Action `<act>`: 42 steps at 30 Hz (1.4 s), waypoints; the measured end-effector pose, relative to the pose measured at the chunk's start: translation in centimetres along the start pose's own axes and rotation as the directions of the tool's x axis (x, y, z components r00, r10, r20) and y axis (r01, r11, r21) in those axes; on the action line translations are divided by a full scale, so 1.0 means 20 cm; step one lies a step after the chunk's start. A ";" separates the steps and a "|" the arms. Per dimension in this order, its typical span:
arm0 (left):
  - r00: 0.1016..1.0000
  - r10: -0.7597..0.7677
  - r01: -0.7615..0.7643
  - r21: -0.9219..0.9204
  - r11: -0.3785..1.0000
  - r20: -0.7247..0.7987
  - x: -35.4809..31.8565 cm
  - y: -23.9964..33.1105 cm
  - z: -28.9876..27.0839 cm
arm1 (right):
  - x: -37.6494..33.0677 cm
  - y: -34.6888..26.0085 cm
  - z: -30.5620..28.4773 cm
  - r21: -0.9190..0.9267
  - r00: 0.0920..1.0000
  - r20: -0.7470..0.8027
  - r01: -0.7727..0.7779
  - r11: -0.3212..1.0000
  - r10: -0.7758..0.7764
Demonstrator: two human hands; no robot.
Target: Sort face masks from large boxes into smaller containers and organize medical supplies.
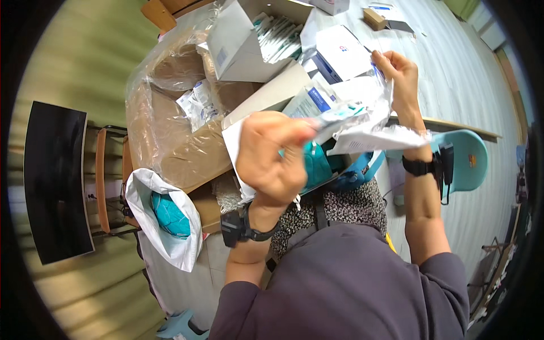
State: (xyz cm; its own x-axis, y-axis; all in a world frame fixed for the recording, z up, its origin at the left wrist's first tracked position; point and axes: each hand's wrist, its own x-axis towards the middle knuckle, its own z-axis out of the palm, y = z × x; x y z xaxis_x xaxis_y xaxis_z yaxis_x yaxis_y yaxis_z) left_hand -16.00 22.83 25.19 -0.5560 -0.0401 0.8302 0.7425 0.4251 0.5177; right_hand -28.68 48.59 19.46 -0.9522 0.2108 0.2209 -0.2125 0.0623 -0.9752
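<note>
My left hand [275, 156], blurred by motion, is closed in a pinch on one end of a small clear packet [340, 113] with teal and white in it. Farther right, my right hand [399, 79] has thumb and fingers pressed together on a crumpled white plastic wrapper [385, 110] that hangs down towards my wrist. Whether packet and wrapper are joined I cannot tell. Beneath both hands stands an open white box [232, 141], partly hidden by my left hand. Teal material [317, 167] shows in it, and a white leaflet with a blue patch [311, 102] lies at its far side.
To the left, a large carton [187, 153] lined with clear plastic holds white packets [199, 105]. Behind it stands a white box of packed sachets [241, 54]. A white bag [192, 238] with teal contents is at lower left. A teal stool [470, 161] stands right.
</note>
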 end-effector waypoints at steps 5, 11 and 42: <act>0.869 -0.424 0.389 -0.177 0.904 -0.254 -0.02 -0.19 0.00 | -0.20 -0.17 0.03 0.100 0.870 0.492 -0.016 0.995 -0.035; 0.835 -0.405 0.384 -0.134 0.914 -0.371 0.02 -0.18 0.03 | -0.38 -0.38 0.09 -0.009 0.750 0.653 0.150 0.989 -0.108; 0.905 -0.106 0.069 0.103 0.992 0.413 0.18 0.02 -0.26 | -0.51 -0.41 0.23 -0.202 0.784 0.578 0.407 0.891 -0.227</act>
State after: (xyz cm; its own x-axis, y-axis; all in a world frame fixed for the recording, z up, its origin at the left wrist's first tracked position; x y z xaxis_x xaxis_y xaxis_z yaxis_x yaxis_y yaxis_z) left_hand -15.73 18.05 29.37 -0.7360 0.2918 0.6109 0.6596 0.5123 0.5500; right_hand -18.29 41.53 25.06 -0.8249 -0.4126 0.3863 -0.5326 0.3388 -0.7756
